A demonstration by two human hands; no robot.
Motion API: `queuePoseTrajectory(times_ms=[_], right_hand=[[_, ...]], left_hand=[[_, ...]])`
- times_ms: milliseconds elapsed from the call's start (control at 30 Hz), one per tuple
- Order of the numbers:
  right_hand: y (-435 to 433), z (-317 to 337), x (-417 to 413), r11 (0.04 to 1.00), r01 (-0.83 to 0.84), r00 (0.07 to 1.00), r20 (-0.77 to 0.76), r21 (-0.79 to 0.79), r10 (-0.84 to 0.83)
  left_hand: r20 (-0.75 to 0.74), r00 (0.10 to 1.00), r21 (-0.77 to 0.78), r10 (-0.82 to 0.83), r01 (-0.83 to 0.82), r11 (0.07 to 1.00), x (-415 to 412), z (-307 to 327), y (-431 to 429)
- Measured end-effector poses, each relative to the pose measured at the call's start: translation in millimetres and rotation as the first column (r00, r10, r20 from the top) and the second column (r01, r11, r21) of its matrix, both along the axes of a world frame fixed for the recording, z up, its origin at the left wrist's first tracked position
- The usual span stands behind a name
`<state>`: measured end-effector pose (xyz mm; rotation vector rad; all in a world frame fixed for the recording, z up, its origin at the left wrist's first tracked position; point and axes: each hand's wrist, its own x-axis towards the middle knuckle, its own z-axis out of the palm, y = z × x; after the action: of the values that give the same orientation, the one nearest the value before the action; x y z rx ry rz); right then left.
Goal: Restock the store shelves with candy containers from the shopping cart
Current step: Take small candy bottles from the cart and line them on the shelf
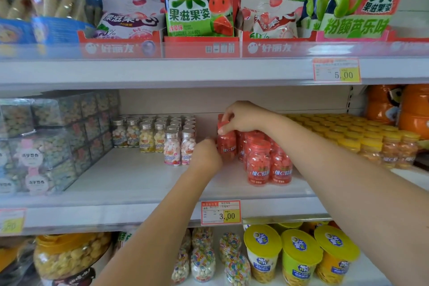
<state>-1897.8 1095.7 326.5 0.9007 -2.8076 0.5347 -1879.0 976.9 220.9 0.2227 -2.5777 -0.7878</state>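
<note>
Hands met at a red candy bottle on the middle shelf, at nine o'clock of the other red bottles. The right hand pinched its cap in a tight grip; the left hand touched its lower side, its grip hidden.

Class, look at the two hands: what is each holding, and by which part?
The right hand grips a red candy bottle by its top. The left hand meets its lower side; whether it grips cannot be told.
</note>
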Motion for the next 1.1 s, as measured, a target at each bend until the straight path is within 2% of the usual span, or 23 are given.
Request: queuePoseTrajectory(times_ms=[133,300,400,500,600,667,767,800,867,1000,1100], right_hand=[[0.5,-7.1,2.1,0.998,0.010,0.999,-0.053,0.068,-0.007],[6.4,-8.5,7.0,1.000,0.010,0.989,-0.145,0.004,-0.009],[13.5,-4.9,19.4,1.000,-0.004,0.978,-0.210,-0.005,0.003],[23.8,-3.7,37.5,1.000,-0.016,0.962,-0.273,0.020,0.021],[41.6,-5.2,64.0,0.998,-0.052,0.953,-0.299,-0.031,0.041],[59.0,-10.4,86.6,0.994,-0.070,0.956,-0.291,-0.083,0.043],[91.3,-31.2,120.6,0.989,-0.041,0.962,-0.274,-0.139,0.002],[103.9,-42.0,131.2,0.987,-0.034,0.966,-0.260,-0.156,-0.007],[131.6,-69.0,149.8,0.983,-0.022,0.979,-0.204,-0.184,-0.016],[194.9,-142.2,173.6,0.983,0.070,0.997,0.040,-0.171,-0.064],[248.1,-214.3,182.7,0.969,0.227,0.949,0.244,-0.100,-0.197]], left_hand=[[0.023,1.000,-0.055,-0.013,0.014,0.998,1.9,-0.5,1.9],[0.044,0.997,-0.062,-0.057,0.060,0.996,4.9,1.5,5.3],[0.109,0.991,-0.078,-0.075,0.084,0.993,6.4,3.6,6.8],[0.177,0.983,-0.149,-0.043,0.070,0.986,20.5,15.4,12.8],[0.186,0.983,-0.189,-0.003,0.039,0.981,49.1,28.2,22.4],[0.091,0.996,-0.161,-0.010,0.025,0.987,71.7,29.0,26.8],[-0.207,0.975,-0.098,-0.082,0.062,0.993,114.8,14.9,45.1],[-0.269,0.957,-0.057,-0.112,0.100,0.993,131.5,6.7,55.7],[-0.281,0.941,0.005,-0.190,0.199,0.980,161.1,-14.4,80.6],[-0.134,0.913,0.033,-0.386,0.393,0.919,196.6,-85.8,132.7],[0.046,0.874,0.161,-0.485,0.472,0.867,203.0,-146.4,169.7]])
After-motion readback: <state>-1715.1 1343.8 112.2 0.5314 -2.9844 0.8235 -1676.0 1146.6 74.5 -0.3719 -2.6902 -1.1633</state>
